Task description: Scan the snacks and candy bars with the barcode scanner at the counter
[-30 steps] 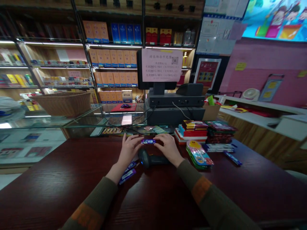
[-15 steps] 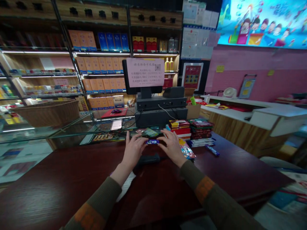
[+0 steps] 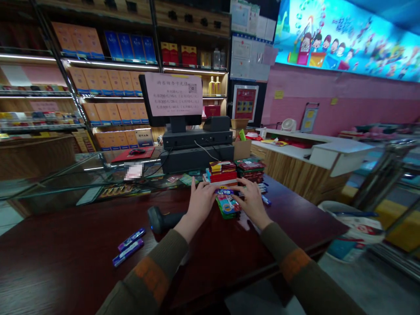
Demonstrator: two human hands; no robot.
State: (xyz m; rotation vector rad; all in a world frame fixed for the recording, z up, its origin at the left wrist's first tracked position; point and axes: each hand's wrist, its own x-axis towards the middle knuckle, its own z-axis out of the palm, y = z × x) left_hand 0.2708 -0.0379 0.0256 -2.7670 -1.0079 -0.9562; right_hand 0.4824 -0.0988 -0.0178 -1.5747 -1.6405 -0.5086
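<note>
A small blue candy roll (image 3: 225, 191) is held level between the fingertips of both hands, above the colourful flat packets (image 3: 228, 206) on the counter. My left hand (image 3: 201, 200) pinches its left end, and my right hand (image 3: 252, 202) has its right end. Just beyond the hands is a stack of red and yellow packets (image 3: 223, 173), with a stack of dark red packets (image 3: 250, 168) to its right. Another blue roll (image 3: 266, 200) lies right of my right hand, partly hidden. A black barcode scanner (image 3: 160, 220) lies left of my left wrist.
Two blue and purple rolls (image 3: 130, 246) lie on the left of the dark wooden counter (image 3: 78, 258). Behind stand a till screen with a paper sign (image 3: 173, 94) and a glass display case (image 3: 98, 175). A white bin (image 3: 349, 227) stands beyond the counter's right edge.
The view has turned right. Both hands have carried the candy roll rightward, from near the scanner to over the flat packets before the stacks. Two rolls on the left have come into sight.
</note>
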